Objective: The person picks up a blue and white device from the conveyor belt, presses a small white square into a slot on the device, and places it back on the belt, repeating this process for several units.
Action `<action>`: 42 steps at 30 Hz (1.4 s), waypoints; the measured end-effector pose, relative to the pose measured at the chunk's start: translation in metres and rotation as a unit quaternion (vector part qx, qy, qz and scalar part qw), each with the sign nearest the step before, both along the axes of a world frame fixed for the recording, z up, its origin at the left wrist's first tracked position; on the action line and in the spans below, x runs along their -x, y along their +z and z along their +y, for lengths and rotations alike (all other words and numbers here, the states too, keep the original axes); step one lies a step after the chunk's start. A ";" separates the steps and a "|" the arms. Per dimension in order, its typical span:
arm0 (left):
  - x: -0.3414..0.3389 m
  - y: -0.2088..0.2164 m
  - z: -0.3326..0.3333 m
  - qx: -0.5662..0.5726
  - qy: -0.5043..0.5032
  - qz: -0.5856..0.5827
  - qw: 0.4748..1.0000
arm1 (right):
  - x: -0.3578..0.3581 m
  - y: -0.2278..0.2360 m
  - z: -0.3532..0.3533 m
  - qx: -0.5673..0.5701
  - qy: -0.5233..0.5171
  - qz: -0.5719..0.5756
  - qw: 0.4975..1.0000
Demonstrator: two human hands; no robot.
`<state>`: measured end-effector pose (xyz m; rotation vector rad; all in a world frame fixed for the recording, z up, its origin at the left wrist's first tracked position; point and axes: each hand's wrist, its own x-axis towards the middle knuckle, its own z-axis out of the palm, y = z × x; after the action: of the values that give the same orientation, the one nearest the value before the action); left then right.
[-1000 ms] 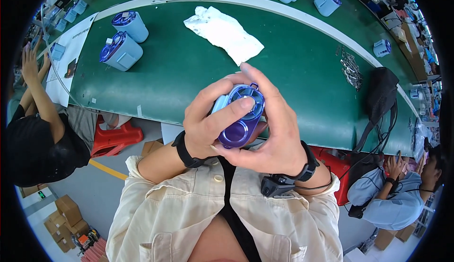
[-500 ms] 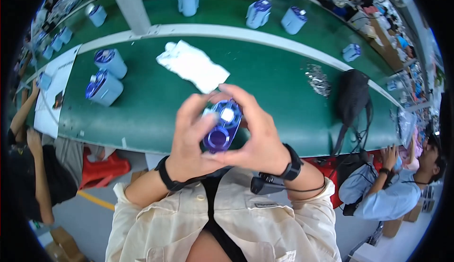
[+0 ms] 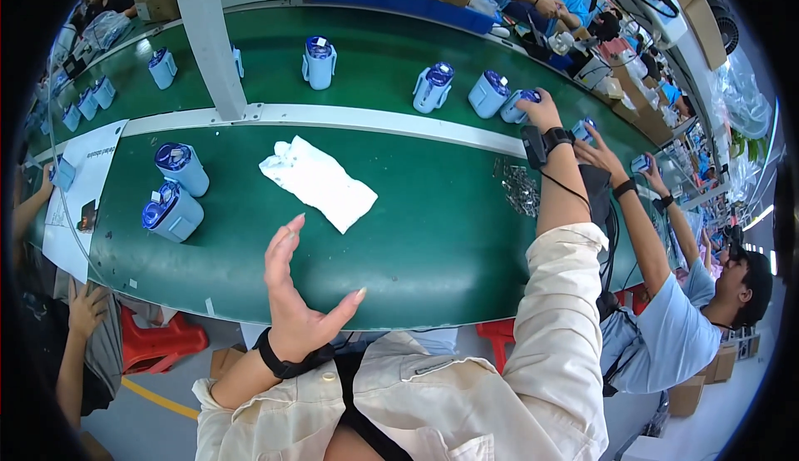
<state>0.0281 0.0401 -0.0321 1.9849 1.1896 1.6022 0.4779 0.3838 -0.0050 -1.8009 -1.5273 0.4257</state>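
My right hand reaches far out to the right, its fingers curled on a light-blue container with a purple lid. That container stands on the far green strip, next to a similar blue container. My left hand hovers over the near edge of the green work surface, with thumb and fingers spread and nothing in them. Beyond it lies a crumpled white cloth. Two more blue containers with purple lids stand to the left on the near surface.
A white rail with an upright post divides the green surfaces. Small metal parts lie by a black bag at right. A co-worker's hand holds another container nearby. Further containers line the far strip.
My hands have parted from around a purple-topped container. The right hand has gone far right to one on the far strip; the left has moved back and opened. The view has shifted too.
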 end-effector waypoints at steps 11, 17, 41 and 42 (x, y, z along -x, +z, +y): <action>0.002 0.005 -0.002 0.010 0.032 0.004 0.999 | 0.110 0.045 -0.029 0.002 -0.014 -0.330 0.944; 0.006 0.002 -0.008 0.031 -0.007 0.020 0.999 | 0.125 0.088 -0.120 -0.088 0.126 -0.160 0.975; -0.008 0.024 -0.049 0.078 -0.049 0.052 0.994 | 0.258 0.063 -0.344 -0.149 0.409 0.156 0.887; -0.009 0.025 -0.049 0.079 -0.059 0.045 0.994 | 0.259 0.061 -0.346 -0.063 0.388 0.263 0.881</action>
<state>0.0371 -0.0085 -0.0075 2.0044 1.1678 1.3322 0.2186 0.0377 0.0561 -0.7888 -1.7483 1.0689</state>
